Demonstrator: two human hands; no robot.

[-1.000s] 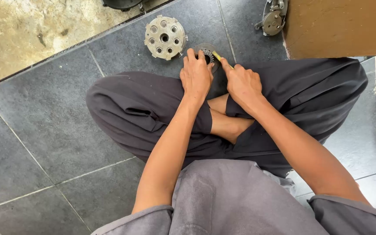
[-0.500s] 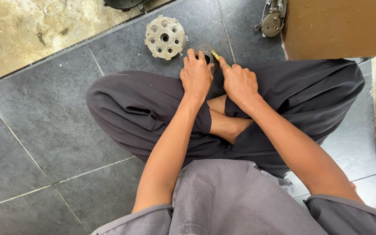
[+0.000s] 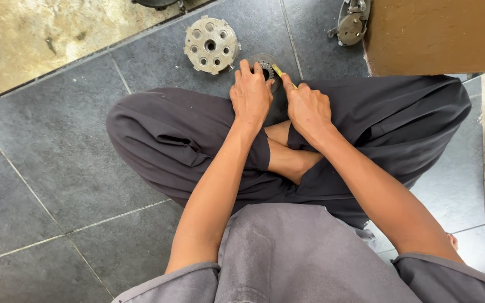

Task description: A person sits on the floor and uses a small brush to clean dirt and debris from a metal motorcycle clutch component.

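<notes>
A grey tiled floor (image 3: pixel 46 185) is seen beneath crossed legs in grey trousers (image 3: pixel 158 134). A brown box (image 3: pixel 439 33) stands right of the small dark ring-shaped part (image 3: pixel 263 60), and a pale round metal hub with holes (image 3: pixel 211 44) lies just left of it. The left hand (image 3: pixel 251 95) is pressed on the ring, fingers curled over it. The right hand (image 3: pixel 309 108) is closed around a yellow-handled tool (image 3: pixel 279 71), whose tip meets the ring.

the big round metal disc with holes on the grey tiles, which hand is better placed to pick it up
Left, probably. The left hand rests on the small dark toothed ring, right beside the round silver metal disc with holes. The right hand lies farther off and grips a yellow-handled tool.
</notes>
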